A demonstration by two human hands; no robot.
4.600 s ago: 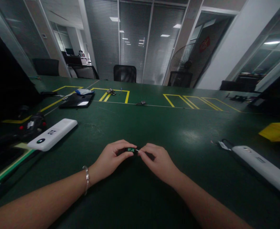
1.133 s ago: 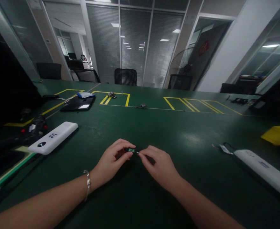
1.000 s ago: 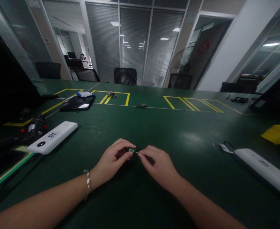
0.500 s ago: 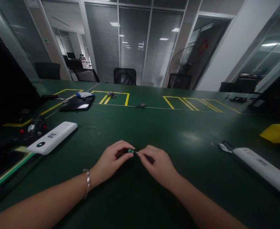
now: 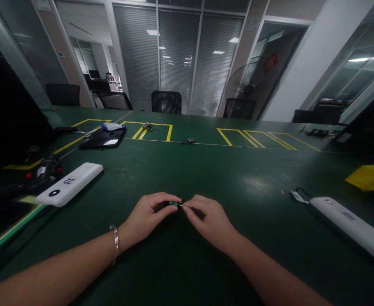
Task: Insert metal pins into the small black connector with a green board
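Note:
My left hand (image 5: pixel 150 212) pinches a small green circuit board (image 5: pixel 173 203) between thumb and fingertips, low over the table. Opposite it, my right hand (image 5: pixel 208 216) is closed in a pinch on a thin light-coloured piece (image 5: pixel 180 205), whose tip meets the board's right edge. Its exact kind is too small to make out. Both hands are close together, their fingertips nearly touching. A clear bracelet (image 5: pixel 115 244) circles the left wrist.
A white power bank (image 5: pixel 75 182) lies on the green table (image 5: pixel 187 165) to the left, and a long white device (image 5: pixel 349 221) to the right. Farther back are a black flat case (image 5: pixel 100 139), small metal parts (image 5: pixel 148 126), a small dark part (image 5: pixel 189 140) and a yellow object (image 5: pixel 370 177).
The green board has tilted, so its face now shows as a thinner strip. My left fingers have shifted slightly with it. My right hand stays almost in place.

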